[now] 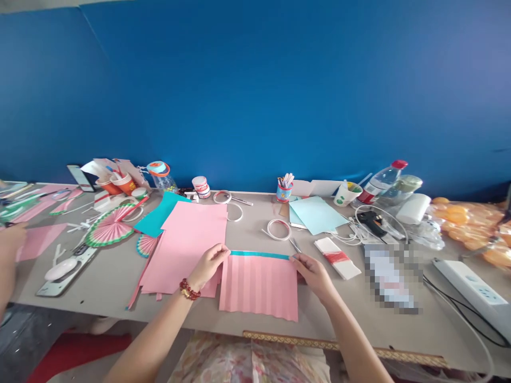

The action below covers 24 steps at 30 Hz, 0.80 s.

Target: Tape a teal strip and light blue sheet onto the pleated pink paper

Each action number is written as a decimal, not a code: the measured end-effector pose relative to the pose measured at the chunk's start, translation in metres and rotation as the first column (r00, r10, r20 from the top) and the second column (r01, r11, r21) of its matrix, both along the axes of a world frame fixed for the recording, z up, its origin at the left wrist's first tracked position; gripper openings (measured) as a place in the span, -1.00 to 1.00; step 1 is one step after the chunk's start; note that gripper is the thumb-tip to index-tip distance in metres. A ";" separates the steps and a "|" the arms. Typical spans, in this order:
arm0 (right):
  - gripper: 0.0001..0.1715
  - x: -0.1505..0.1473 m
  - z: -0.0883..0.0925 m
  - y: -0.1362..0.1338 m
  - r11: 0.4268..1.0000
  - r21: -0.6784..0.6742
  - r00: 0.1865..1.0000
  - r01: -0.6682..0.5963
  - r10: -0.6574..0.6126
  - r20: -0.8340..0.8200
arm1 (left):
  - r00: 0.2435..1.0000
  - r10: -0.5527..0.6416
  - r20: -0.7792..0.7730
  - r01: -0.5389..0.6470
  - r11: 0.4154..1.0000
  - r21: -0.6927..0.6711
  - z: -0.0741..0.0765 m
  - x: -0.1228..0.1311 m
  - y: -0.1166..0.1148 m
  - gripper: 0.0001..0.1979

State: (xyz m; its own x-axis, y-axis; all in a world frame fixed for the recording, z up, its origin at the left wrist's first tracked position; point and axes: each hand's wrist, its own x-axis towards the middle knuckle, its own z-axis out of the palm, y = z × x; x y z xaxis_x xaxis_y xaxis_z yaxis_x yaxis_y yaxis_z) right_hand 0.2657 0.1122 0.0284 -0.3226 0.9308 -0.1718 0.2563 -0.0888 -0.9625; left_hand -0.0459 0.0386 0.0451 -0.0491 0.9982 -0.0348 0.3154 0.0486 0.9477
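A pink sheet of paper [259, 287] with upright pleat creases and a teal strip [259, 254] along its far edge is in front of me. My left hand [209, 266] pinches its far left corner between thumb and fingers. At the far right corner, my right hand [313, 272] pinches it the same way. Flat pink sheets [191, 234] lie to the left, partly under my left forearm, with a teal sheet [163, 213] behind them. Further left lies a pink folded fan [109, 226] with a green edge.
Beyond my right hand are a white pack with a red band [337, 258], light-blue sheets [319, 214], a hot glue gun [371, 221] and a power strip [475, 290]. A pen cup [285, 189] stands near the blue wall. Another person's hand [11, 239] is at far left.
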 end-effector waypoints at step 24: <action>-0.55 -0.093 0.030 -0.009 0.679 0.369 0.649 -0.634 0.209 0.731 | 0.966 -0.250 -0.062 0.251 0.968 0.015 0.015 0.008 0.007 -0.86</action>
State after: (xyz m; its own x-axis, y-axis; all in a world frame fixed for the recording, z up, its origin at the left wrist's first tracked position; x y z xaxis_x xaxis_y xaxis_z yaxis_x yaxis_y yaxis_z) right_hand 0.1726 0.1032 0.0584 -0.7277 0.6858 0.0094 0.6266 0.6704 -0.3974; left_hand -0.0383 0.0453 0.0605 0.2014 0.9794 -0.0165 0.3702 -0.0605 0.9270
